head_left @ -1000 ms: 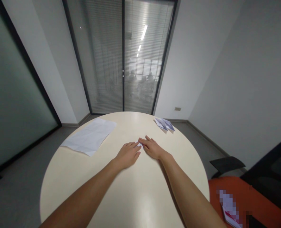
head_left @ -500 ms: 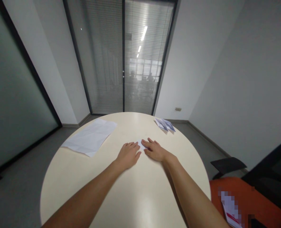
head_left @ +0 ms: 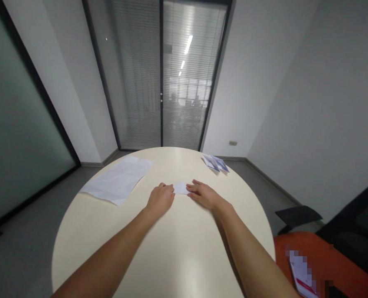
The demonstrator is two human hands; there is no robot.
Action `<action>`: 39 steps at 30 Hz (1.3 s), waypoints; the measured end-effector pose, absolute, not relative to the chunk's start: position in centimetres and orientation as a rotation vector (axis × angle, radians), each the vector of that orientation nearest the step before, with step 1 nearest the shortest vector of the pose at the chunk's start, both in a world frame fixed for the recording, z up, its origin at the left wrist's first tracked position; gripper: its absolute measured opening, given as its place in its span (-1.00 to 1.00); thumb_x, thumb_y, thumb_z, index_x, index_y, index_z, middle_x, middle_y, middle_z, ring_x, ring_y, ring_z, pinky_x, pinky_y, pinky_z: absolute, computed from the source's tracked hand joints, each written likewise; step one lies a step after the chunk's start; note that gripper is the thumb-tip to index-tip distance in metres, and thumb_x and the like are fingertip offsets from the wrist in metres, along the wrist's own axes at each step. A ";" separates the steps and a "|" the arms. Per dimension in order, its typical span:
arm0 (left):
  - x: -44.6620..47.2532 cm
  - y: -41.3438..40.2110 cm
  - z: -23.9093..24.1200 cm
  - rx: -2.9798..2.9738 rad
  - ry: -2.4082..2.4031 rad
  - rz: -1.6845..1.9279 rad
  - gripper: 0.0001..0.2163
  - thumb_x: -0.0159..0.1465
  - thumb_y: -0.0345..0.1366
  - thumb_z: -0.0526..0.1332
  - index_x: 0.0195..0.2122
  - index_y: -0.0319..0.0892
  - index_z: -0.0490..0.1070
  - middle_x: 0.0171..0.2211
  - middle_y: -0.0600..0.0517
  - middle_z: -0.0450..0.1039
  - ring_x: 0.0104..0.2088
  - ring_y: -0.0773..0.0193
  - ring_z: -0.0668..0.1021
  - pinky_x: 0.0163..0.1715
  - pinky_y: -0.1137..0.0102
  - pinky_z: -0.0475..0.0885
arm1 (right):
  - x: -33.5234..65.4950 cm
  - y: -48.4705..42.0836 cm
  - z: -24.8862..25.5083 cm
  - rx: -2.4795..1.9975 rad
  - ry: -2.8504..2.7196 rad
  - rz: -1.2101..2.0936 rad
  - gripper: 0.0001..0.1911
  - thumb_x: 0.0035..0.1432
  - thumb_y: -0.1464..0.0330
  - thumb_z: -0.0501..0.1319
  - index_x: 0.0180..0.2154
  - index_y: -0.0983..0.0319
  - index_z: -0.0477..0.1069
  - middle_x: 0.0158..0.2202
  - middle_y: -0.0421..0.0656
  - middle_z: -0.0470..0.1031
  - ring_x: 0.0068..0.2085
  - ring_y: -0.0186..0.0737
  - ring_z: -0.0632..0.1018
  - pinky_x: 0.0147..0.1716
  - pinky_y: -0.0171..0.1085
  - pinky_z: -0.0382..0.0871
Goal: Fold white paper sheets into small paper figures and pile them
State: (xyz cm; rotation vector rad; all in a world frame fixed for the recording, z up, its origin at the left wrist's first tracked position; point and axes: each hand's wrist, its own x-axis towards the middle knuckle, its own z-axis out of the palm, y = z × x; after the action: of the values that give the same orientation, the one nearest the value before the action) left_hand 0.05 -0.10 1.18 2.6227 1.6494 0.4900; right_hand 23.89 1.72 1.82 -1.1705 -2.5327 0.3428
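Note:
A small piece of white paper [head_left: 180, 188], seemingly folded, lies flat on the round cream table [head_left: 171, 248] between my hands. At its left end my left hand [head_left: 161, 199] is closed, fingers bent in and thumb at the paper's edge. Over the right end rests my right hand [head_left: 204, 195], its fingers stretched out and lying flat, covering part of the sheet.
A large creased white sheet [head_left: 118, 180] lies on the table's left side. Folded paper pieces with bluish shading [head_left: 215, 163] stand near the far right edge. An orange chair [head_left: 308, 242] at the right carries a partly blurred item.
My left hand has slid left, away from my right hand, and its fingers have curled in. More of the paper shows between the hands. My right hand has stayed nearly still.

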 end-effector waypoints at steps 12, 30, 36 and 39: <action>-0.7 0.5 1.8 2.600 1.634 0.449 -0.80 0.41 -0.31 0.11 -0.14 -0.07 0.54 -0.20 -0.05 0.58 -0.04 0.11 0.53 -0.14 0.32 0.44 | 24.6 2.3 1.9 -1.255 -2.423 0.313 -0.74 0.30 0.25 0.21 -0.16 0.22 0.63 -0.21 -0.03 0.56 -0.17 -0.14 0.53 -0.11 -0.24 0.36; -1.1 0.7 1.6 2.631 1.598 0.503 -0.78 0.41 -0.30 0.10 -0.09 -0.08 0.55 -0.09 -0.02 0.58 -0.04 0.11 0.51 -0.08 0.29 0.44 | 25.7 2.4 1.4 -1.318 -2.308 0.400 -0.73 0.26 0.21 0.25 -0.14 0.18 0.65 -0.23 -0.05 0.60 -0.29 -0.19 0.55 -0.28 -0.29 0.36; -0.9 0.6 1.4 2.662 1.570 0.557 -0.79 0.41 -0.29 0.11 -0.12 -0.12 0.55 -0.11 -0.04 0.56 -0.03 0.11 0.50 -0.06 0.28 0.42 | 25.6 2.5 1.4 -1.313 -2.301 0.409 -0.77 0.25 0.23 0.26 -0.20 0.17 0.66 -0.26 -0.08 0.61 -0.32 -0.21 0.55 -0.33 -0.30 0.34; -0.6 0.6 1.4 2.648 1.561 0.583 -0.79 0.42 -0.26 0.10 -0.10 -0.12 0.53 -0.08 -0.05 0.54 -0.02 0.12 0.49 0.00 0.27 0.40 | 25.2 2.4 1.7 -1.310 -2.303 0.423 -0.77 0.24 0.23 0.27 -0.20 0.17 0.66 -0.26 -0.08 0.62 -0.32 -0.20 0.56 -0.33 -0.30 0.34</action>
State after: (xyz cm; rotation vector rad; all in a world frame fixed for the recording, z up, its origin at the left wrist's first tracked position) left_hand -0.62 0.56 1.35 2.6481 1.5611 0.5835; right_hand 25.18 2.35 1.67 -1.3100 -2.3026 0.4234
